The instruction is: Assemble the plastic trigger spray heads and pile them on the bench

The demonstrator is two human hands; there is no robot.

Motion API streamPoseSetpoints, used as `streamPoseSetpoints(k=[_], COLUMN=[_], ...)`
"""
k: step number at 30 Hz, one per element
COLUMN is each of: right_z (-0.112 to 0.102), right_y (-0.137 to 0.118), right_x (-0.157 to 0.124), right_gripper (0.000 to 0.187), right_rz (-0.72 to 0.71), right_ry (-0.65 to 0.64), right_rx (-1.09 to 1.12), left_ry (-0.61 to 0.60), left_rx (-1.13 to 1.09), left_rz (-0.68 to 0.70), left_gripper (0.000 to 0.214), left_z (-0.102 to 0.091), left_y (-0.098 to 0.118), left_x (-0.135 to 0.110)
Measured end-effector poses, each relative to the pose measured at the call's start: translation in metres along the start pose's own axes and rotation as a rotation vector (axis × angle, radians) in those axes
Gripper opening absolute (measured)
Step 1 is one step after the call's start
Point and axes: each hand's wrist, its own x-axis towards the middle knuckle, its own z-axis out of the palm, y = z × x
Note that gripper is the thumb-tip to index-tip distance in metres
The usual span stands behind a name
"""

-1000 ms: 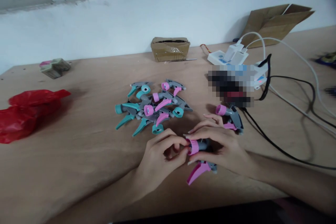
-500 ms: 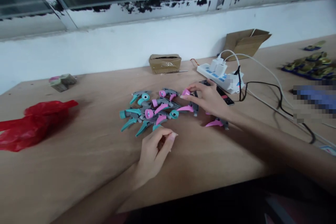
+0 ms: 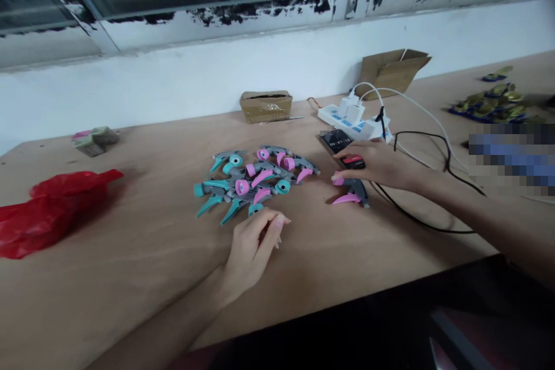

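My right hand (image 3: 377,165) reaches over a pink-and-grey trigger sprayer head (image 3: 353,192) lying apart on the table. Its thumb is at the pink collar and the index finger is stretched out away from the thumb, so the hand is open. My left hand (image 3: 254,248) is closed in a pinch by the near edge of the pile; whatever it may hold is too small to make out. The pile holds several teal-and-grey trigger sprayer heads (image 3: 212,202) on the left and pink-and-grey trigger sprayer heads (image 3: 303,166) on the right.
Behind my right hand lies a phone (image 3: 333,141) showing a timer, near a white power strip (image 3: 342,121) with cables. Two cardboard boxes stand by the wall, a small box (image 3: 266,107) and an open box (image 3: 390,72). A red plastic bag (image 3: 65,202) lies at left.
My right hand has let go of a pink-and-grey sprayer head at the pile's right side and moved right to the separate one. The left hand keeps its pinch almost in place.
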Motion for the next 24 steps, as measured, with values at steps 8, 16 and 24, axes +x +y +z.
streamPoseSetpoints(k=[8,16,24], right_z=[0.013,0.021,0.038], right_y=[-0.03,-0.088,-0.094], right_x=[-0.02,-0.016,-0.008], right_gripper=[0.042,0.035,0.029], right_rz=[-0.087,-0.338,-0.537], right_ry=[-0.004,-0.059,0.055], right_rx=[-0.159,0.333,0.313], left_ry=[0.01,-0.03,-0.337], left_rx=[0.051,-0.076,-0.73], left_rz=[-0.018,-0.092,-0.548], left_gripper=[0.02,0.017,0.022], left_z=[0.0,0.001,0.005], left_y=[0.0,0.005,0.005], left_x=[0.001,0.008,0.007])
